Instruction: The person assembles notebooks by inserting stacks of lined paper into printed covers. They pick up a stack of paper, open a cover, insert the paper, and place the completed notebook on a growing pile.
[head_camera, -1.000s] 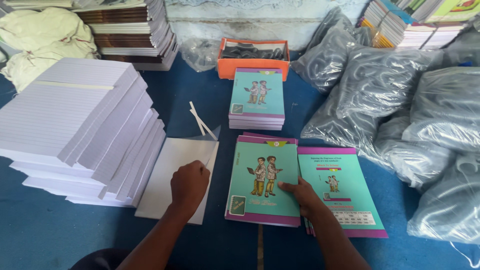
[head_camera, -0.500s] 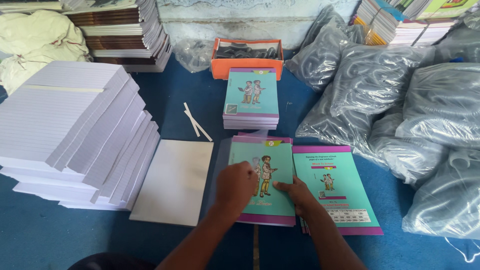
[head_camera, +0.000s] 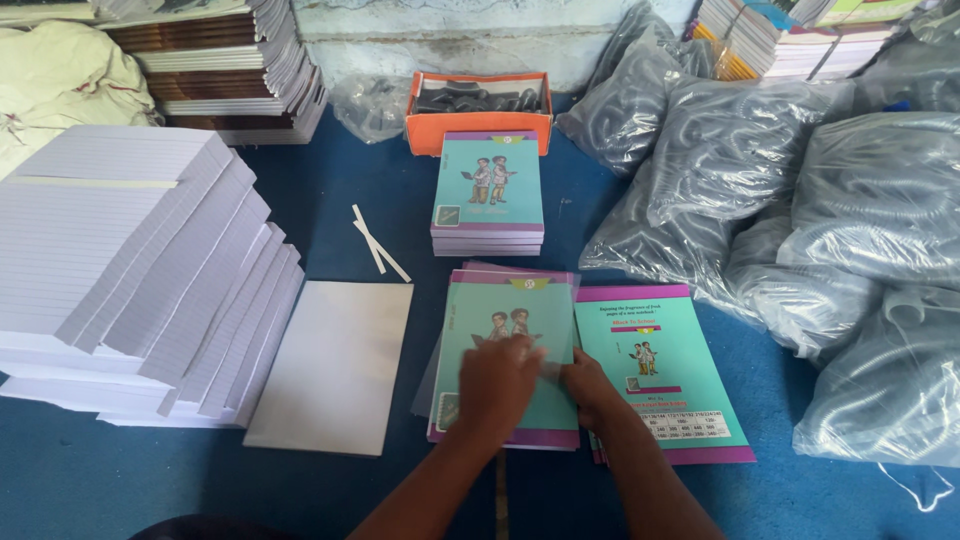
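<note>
Surface (head_camera: 330, 200): blue covering, carrying all the stacks and bags.
Plastic bags (head_camera: 800, 210): grey, bulging, heaped along the right side.
Ruled paper stacks (head_camera: 130, 270): white fanned blocks at the left, well apart from both hands.
White sheet block (head_camera: 335, 365): lies flat between the ruled paper and the near cover stack; one second ago the left hand rested on its near corner, now it lies untouched.
Near cover stack (head_camera: 505, 330): teal covers with purple borders, directly in front of the person; a clear film sheet (head_camera: 430, 385) overhangs its left edge.
Back cover sheet (head_camera: 665, 370): teal, lies just beside the near cover stack on its right, partly under the right wrist.
Far cover stack (head_camera: 488, 190): same teal covers, beyond the near one, just before the orange box (head_camera: 478, 110).
Left hand (head_camera: 497, 385): has crossed from the white sheet block to the near cover stack; palm down on the lower middle of the top cover, fingers blurred but lying flat and slightly spread.
Right hand (head_camera: 588, 385): at the right edge of the same stack, as half a second ago; fingers curled against that edge, touching the left hand's fingertips; whether they pinch a sheet cannot be told.
White strips (head_camera: 375, 240): two thin slips crossed, beyond the white sheet block.
</note>
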